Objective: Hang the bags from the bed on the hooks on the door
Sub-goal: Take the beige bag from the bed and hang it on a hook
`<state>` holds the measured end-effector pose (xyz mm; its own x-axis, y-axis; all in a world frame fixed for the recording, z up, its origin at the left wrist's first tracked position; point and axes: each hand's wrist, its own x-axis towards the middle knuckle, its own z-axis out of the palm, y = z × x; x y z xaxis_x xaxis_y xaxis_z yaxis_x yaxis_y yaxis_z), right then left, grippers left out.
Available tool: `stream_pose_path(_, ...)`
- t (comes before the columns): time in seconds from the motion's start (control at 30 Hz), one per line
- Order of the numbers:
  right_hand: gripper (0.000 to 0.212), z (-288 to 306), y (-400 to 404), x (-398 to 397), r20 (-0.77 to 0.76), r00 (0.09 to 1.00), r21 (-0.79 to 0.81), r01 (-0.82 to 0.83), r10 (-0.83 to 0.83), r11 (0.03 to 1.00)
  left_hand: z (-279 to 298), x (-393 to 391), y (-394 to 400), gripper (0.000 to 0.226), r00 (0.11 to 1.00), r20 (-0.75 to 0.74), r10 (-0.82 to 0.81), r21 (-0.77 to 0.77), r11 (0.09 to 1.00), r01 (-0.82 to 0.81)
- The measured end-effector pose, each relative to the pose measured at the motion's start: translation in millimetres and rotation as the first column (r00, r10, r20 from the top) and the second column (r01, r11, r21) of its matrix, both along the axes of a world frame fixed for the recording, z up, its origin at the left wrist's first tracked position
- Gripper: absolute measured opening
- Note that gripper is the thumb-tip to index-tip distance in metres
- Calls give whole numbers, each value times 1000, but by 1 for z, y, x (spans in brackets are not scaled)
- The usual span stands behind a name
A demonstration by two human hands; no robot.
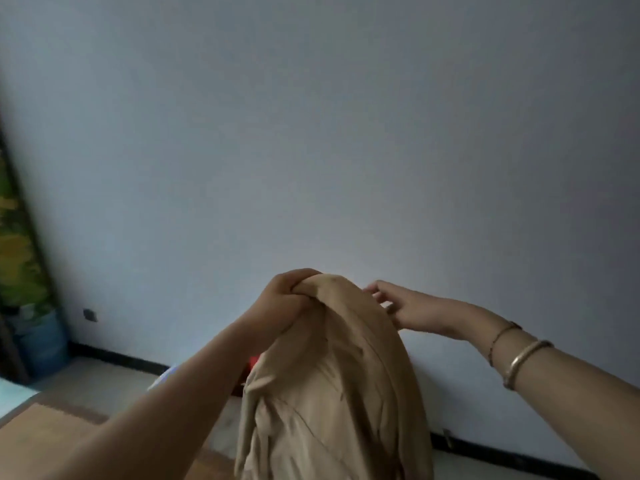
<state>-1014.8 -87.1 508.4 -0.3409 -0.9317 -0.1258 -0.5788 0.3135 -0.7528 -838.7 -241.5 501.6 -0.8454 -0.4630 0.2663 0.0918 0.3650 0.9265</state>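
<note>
A tan cloth bag (332,386) hangs in front of me, held up by its top. My left hand (280,303) grips a bunch of the bag's fabric at the top. My right hand (398,306) reaches in from the right with its fingers spread, the fingertips at the bag's upper right edge. Two bracelets sit on my right wrist. No door or hooks are in view, and only a plain pale wall lies behind the bag.
The pale wall (311,133) fills most of the view, with a dark skirting board (117,358) along its foot. A blue water jug (41,341) stands at the far left below a green and yellow patterned panel (17,237). Something small and red (254,362) shows behind the bag.
</note>
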Motion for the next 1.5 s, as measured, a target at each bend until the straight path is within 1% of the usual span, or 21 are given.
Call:
stream_pose_path(0.1,54,-12,72,-66,-55,996,58,72,-69,996,6,-98,47,39,975,-14,-220,80,972,220)
stream_pose_path(0.23,32,-21,145,-138,-51,968,28,249,-247,968,11,-201,115,35,900,-53,-433,156,886,436)
stream_pose_path(0.33,21,-22,194,-192,-16,859,-107,508,-513,855,13,-269,167,31,812,-80,-579,205,787,582)
stream_pose_path(0.4,15,-20,222,-217,33,799,-183,596,-601,782,14,-304,192,30,767,-86,-636,211,741,638)
stream_pose_path(0.47,20,-17,260,-243,35,729,-283,663,-683,693,17,-346,218,30,709,-84,-700,205,684,700)
stream_pose_path(0.5,21,-16,277,-255,0,680,-327,693,-734,642,17,-364,226,30,689,-81,-720,198,666,719)
stream_pose_path(0.57,6,-13,317,-281,5,552,-402,764,-834,504,17,-410,251,31,632,-78,-771,195,610,768)
stream_pose_path(0.67,11,-1,363,-311,81,393,-458,831,-916,316,14,-468,282,29,578,-81,-812,210,553,806)
stream_pose_path(0.73,15,9,389,-325,31,267,-511,833,-963,214,14,-503,303,30,528,-102,-843,250,492,834)
stream_pose_path(0.83,38,22,429,-344,-230,-135,-597,802,-964,30,20,-559,345,34,415,-133,-900,324,356,876)
stream_pose_path(0.87,41,26,439,-348,-287,-225,-566,824,-931,-24,23,-573,358,33,381,-139,-914,342,317,885)
stream_pose_path(0.9,40,29,446,-352,-294,-244,-490,868,-924,-73,24,-586,371,32,343,-146,-928,354,274,894)
stream_pose_path(0.93,39,31,453,-358,-230,-218,-392,913,-949,-114,28,-602,387,31,296,-149,-944,363,226,904)
stream_pose_path(0.97,36,33,458,-363,-91,-163,-287,949,-982,-131,32,-615,400,31,256,-152,-955,377,183,908)
stream_pose_path(1.03,23,32,470,-368,229,-91,-174,976,-969,-133,37,-641,432,31,153,-157,-976,405,78,911)
stream_pose_path(1.1,23,25,478,-368,391,1,-162,984,-920,-68,42,-654,454,30,98,-173,-980,418,17,908)
stream_pose_path(1.2,41,11,492,-370,436,88,-126,991,-896,36,45,-673,494,25,26,-176,-984,430,-53,901)
stream_pose_path(1.27,53,5,502,-368,456,119,-82,992,-882,91,46,-682,517,23,23,-173,-985,429,-54,901)
stream_pose_path(1.4,28,6,522,-363,456,174,-85,985,-873,152,50,-697,550,30,31,-219,-975,461,-75,884)
stream_pose_path(1.47,15,9,533,-366,383,159,-157,982,-910,106,54,-702,562,33,26,-257,-966,488,-106,866)
stream_pose_path(1.5,16,10,538,-369,306,117,-192,980,-945,59,54,-703,567,33,18,-270,-963,498,-123,858)
